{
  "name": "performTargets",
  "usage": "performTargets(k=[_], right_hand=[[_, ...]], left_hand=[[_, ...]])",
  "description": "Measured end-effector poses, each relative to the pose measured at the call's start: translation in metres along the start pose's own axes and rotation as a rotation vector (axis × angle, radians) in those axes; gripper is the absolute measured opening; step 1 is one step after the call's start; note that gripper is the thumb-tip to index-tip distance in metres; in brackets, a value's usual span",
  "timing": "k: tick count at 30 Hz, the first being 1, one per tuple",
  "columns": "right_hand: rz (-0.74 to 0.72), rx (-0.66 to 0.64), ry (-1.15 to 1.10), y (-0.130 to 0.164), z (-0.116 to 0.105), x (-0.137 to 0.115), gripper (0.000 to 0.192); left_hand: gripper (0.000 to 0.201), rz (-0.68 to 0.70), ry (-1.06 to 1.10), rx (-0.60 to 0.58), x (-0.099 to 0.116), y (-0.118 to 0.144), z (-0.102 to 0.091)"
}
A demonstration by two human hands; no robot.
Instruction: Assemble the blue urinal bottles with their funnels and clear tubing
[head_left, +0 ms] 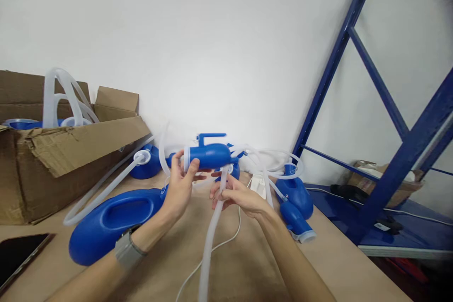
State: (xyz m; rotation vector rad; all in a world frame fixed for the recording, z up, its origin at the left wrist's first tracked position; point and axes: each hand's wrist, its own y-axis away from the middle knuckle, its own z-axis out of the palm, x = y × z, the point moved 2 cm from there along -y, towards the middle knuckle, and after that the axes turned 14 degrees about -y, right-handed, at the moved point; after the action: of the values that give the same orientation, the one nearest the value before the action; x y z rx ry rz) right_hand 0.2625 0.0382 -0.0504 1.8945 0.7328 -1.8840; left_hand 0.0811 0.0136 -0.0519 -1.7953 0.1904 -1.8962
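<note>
My left hand [181, 184] is closed around the white-rimmed end of a blue urinal funnel [211, 155], held sideways above the table with its flat blue lid arm sticking up. Close by on the right, my right hand [235, 196] grips a translucent plastic hose [213, 231] near its upper end. The hose runs down past the front of the view. Its top reaches just below the funnel's narrow end; whether they are joined I cannot tell. Under my left forearm lies a blue urine bottle [115, 219] on its side.
An open cardboard box [88, 151] holding hoses and blue parts stands left. Behind my hands are coiled hoses [276, 155] and another blue bottle [143, 170]. At right lie a blue bottle [297, 196] and a funnel [295, 219], beside a blue metal rack [375, 198]. A white cable [226, 244] crosses the table.
</note>
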Motion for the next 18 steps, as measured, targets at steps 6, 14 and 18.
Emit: performTargets(k=[6, 14, 18], right_hand=[[0.165, -0.132, -0.200, 0.002, 0.018, -0.003, 0.059], [0.137, 0.309, -0.640, -0.020, -0.013, 0.008, 0.023], [0.120, 0.486, -0.718, -0.019, -0.045, 0.005, 0.023]], left_hand=[[0.068, -0.039, 0.165, 0.022, 0.005, -0.017, -0.009], [0.080, -0.184, 0.055, -0.148, -0.015, -0.010, 0.005], [0.083, -0.140, 0.008, -0.169, -0.032, -0.018, 0.000]])
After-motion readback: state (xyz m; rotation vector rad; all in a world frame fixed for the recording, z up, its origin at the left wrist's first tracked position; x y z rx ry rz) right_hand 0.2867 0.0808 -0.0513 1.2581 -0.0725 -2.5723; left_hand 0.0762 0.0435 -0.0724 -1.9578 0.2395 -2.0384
